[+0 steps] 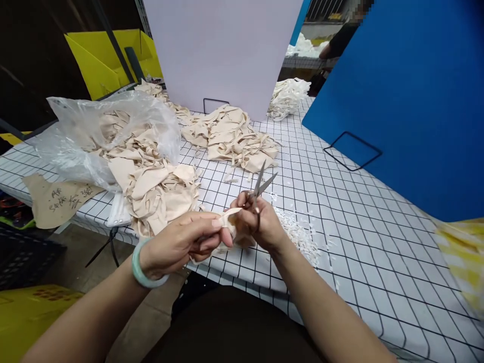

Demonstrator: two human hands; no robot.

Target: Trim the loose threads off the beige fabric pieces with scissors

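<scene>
the left hand (198, 234) is pinching a cream fabric piece (231, 214) above the desk (378, 257)'s near edge; the right hand (261, 221) is fingering it while gripping open-bladed scissors (260, 187). it is apparently being positioned; cutting would be needing blades turned fabricward.

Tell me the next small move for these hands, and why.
I'd probably turn the scissors in the right hand toward the cream cloth piece. Their blades stand parted but point away from it, toward the far side of the table, while the left hand has the cloth in a pinch grip, seemingly ready for a cut.
</scene>
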